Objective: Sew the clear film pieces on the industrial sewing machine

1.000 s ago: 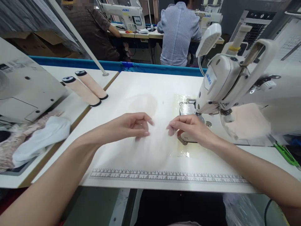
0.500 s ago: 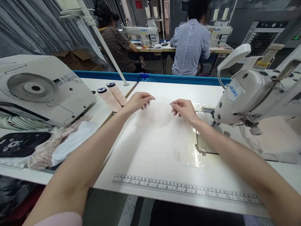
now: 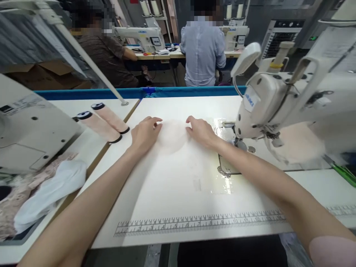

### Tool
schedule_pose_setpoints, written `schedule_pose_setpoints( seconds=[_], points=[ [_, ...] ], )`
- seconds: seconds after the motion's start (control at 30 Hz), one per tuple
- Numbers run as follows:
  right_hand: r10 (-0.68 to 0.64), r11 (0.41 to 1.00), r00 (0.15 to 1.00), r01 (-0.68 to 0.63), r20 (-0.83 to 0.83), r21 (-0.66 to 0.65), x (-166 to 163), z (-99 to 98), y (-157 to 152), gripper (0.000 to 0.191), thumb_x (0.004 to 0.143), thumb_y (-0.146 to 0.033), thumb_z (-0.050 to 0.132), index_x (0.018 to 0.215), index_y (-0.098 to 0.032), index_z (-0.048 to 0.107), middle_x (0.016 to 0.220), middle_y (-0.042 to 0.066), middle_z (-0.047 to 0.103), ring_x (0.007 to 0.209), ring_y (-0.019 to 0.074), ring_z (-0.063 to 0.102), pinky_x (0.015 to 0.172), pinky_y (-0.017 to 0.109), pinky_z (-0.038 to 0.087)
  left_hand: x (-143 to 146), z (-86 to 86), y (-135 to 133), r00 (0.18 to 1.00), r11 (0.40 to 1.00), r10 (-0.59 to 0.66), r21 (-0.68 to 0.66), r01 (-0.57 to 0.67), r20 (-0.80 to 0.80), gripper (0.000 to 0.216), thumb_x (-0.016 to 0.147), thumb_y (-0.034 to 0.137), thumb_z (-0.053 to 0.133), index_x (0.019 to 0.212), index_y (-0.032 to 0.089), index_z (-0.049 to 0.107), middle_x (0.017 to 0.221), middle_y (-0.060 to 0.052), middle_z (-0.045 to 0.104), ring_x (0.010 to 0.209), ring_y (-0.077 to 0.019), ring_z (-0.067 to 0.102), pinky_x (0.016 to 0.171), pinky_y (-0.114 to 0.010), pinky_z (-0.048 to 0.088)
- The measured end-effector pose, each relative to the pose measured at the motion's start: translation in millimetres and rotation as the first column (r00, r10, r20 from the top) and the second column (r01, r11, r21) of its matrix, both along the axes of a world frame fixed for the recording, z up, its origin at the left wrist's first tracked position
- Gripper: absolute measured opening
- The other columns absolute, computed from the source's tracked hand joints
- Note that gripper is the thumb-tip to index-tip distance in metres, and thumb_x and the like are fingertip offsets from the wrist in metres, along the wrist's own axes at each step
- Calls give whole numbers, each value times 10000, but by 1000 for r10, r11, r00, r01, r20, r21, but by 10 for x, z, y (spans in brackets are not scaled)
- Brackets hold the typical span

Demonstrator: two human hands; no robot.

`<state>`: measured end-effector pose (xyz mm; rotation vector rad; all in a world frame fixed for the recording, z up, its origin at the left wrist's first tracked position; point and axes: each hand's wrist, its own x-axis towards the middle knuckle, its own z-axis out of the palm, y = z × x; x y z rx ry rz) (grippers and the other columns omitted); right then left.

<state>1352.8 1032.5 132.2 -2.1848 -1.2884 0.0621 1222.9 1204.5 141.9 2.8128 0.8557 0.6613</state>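
Note:
A thin, pale, roughly round piece of sheer fabric (image 3: 172,138) lies on the white tabletop, barely standing out from it. At its left edge rests my left hand (image 3: 146,134), thumb and forefinger apart. My right hand (image 3: 202,132) is at the opposite edge, its thumb and forefinger also spread, the other fingers curled beneath. Neither hand visibly pinches the fabric. Right of my right hand stands a white sewing machine (image 3: 258,107), with its needle area partly behind my forearm.
Two peach thread cones (image 3: 100,126) lie to the left. Beyond them is another machine (image 3: 30,129), with lace and white cloth (image 3: 52,193) beside it. Peach fabric (image 3: 300,142) lies under the right machine. A printed ruler (image 3: 194,224) runs along the front edge. Two people sit at machines ahead.
My fingertips have parted from a pinch, and the hands have come down beside the fabric, which now lies flat. The view has swung to the right.

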Motion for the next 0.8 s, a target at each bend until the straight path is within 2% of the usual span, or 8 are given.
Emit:
schedule_pose_setpoints(
  seconds=[0.1, 0.17, 0.3, 0.4, 0.5, 0.63, 0.7, 0.8],
  points=[
    [26, 999, 996, -23, 89, -35, -46, -8, -213, 351, 912, -187, 406, 1244, -152, 512, 1010, 124, 680, 868, 254, 622, 681, 338, 420, 17, 48, -60, 996, 999, -31, 29, 29, 80, 361, 902, 354, 396, 1098, 198, 655, 1101, -114, 623, 1049, -306, 560, 892, -433, 413],
    [69, 997, 990, -63, 125, -47, -116, -16, -427, 347, 922, -176, 397, 1247, -180, 516, 1065, 88, 676, 860, 219, 622, 672, 321, 415, 50, 100, -109, 989, 995, -95, 8, 95, 117, 366, 906, 350, 393, 1098, 170, 646, 1154, -116, 608, 1100, -295, 539, 962, -438, 396],
    [197, 978, 947, -172, 254, -118, -275, -5, -768, 419, 880, -28, 333, 1199, -176, 561, 1138, 46, 648, 896, 184, 597, 620, 306, 392, 163, 151, -188, 956, 940, -291, -175, 294, 42, 365, 899, 435, 438, 1103, 222, 655, 1199, -34, 651, 1119, -234, 571, 977, -364, 434],
    [223, 974, 895, -192, 387, -117, -300, -2, -743, 499, 831, 57, 295, 1190, -142, 579, 1242, 67, 600, 1091, 215, 528, 759, 342, 427, 244, 101, -190, 933, 892, -359, -287, 348, 17, 425, 893, 471, 438, 1138, 206, 662, 1286, -44, 632, 1226, -231, 534, 1071, -361, 380],
    [201, 979, 911, -181, 361, -90, -250, -31, -536, 528, 866, 36, 292, 1330, -119, 490, 1375, 89, 522, 1259, 242, 438, 977, 408, 386, 262, 35, -144, 934, 871, -355, -345, 349, 47, 510, 909, 526, 396, 1204, 189, 639, 1352, -57, 588, 1262, -225, 521, 1105, -357, 357],
    [205, 977, 938, -180, 279, -113, -200, -85, -409, 590, 863, 37, 303, 1437, -84, 366, 1360, 98, 548, 1331, 247, 400, 1110, 446, 298, 194, 31, -51, 953, 898, -258, -324, 298, 162, 555, 938, 535, 323, 1254, 169, 595, 1361, -75, 579, 1269, -225, 516, 1096, -364, 376],
    [191, 982, 940, -181, 284, -61, -211, -105, -532, 567, 873, 24, 313, 1423, -86, 392, 1405, 89, 508, 1347, 243, 389, 1127, 432, 296, 129, 66, -25, 955, 918, -194, -301, 257, 225, 569, 944, 530, 309, 1260, 137, 571, 1315, -97, 610, 1224, -224, 552, 1066, -360, 414],
    [248, 967, 922, -255, 297, -16, -278, -137, -938, 474, 894, -29, 383, 1350, -105, 488, 1308, 97, 587, 1250, 228, 500, 1060, 398, 395, -18, 115, -32, 942, 944, -131, -251, 214, 310, 610, 951, 529, 256, 1287, 82, 499, 1293, -144, 603, 1186, -247, 573, 1037, -410, 446]
  ],
)
